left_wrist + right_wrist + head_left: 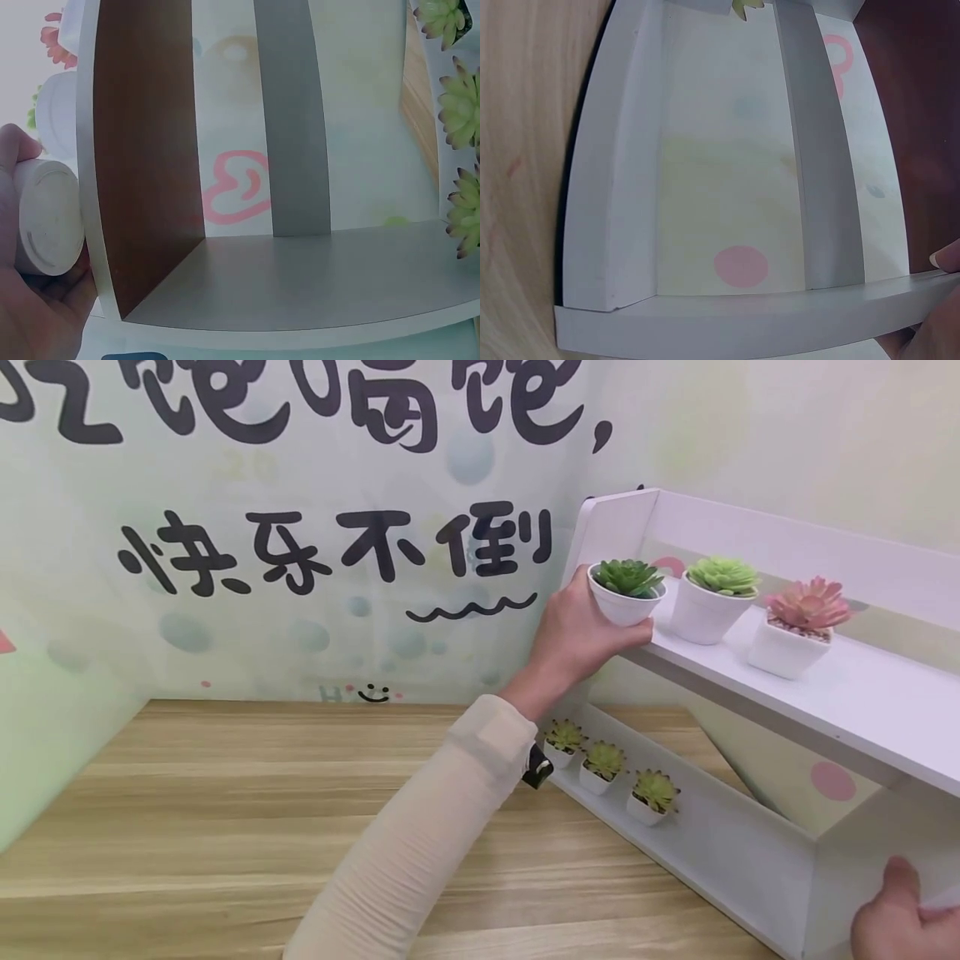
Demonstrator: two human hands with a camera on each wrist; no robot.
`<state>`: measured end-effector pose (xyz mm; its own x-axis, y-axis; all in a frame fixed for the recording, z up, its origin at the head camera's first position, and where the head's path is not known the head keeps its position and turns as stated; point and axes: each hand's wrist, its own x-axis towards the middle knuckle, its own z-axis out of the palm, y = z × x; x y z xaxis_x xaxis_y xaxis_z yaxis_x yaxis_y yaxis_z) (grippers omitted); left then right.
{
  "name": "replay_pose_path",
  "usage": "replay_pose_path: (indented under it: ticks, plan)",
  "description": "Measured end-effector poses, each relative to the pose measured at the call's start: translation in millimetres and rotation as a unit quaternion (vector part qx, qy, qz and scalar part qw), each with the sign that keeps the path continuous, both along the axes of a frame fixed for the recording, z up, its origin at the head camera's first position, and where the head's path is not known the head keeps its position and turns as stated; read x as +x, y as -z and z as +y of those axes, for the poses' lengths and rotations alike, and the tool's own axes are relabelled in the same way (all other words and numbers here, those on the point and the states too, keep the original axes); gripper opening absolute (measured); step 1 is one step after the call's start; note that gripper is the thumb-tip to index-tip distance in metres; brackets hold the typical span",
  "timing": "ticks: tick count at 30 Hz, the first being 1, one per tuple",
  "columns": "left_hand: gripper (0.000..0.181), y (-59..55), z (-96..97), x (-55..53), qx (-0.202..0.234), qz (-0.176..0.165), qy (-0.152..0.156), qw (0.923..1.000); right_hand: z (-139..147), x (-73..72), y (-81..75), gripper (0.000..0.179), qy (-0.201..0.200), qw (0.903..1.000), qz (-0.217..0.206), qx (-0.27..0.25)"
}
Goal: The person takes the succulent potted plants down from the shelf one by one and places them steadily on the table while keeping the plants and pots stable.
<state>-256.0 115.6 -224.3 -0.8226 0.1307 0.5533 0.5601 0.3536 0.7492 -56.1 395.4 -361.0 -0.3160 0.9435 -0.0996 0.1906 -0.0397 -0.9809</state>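
Note:
My left hand (573, 627) grips a white round pot with a dark green succulent (628, 578) at the left end of the upper board of a white two-tier shelf (862, 685). In the left wrist view the pot's underside (51, 217) shows, tilted beside the board's front edge. To its right on that board stand a light green succulent (716, 602) and a pink succulent in a squarish pot (795, 631). My right hand (896, 914) holds the shelf's right side panel (742, 322), thumb on the inner face and fingers on the outer.
Three small yellow-green succulents, the middle one (602, 766) among them, stand in the lower tier at its left end. The shelf rests on a wood-grain table (262, 810). Behind is a wall sheet (285, 635) with large dark characters.

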Motion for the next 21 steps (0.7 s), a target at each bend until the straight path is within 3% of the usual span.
replay_pose_path:
  ticks: [9, 21]
  plan:
    - [0.062, 5.1, -2.8, -0.9, 0.03, 0.005, 0.018, 0.9994, -4.5, 2.6, -2.2, 0.054, 0.002, 1.0, -0.002, -0.003]
    - [0.061, 5.6, -7.5, 0.0, 0.044, 0.018, 0.022, 0.9986, -1.8, 0.8, 1.7, 0.053, -0.002, 0.9993, 0.036, -0.001]
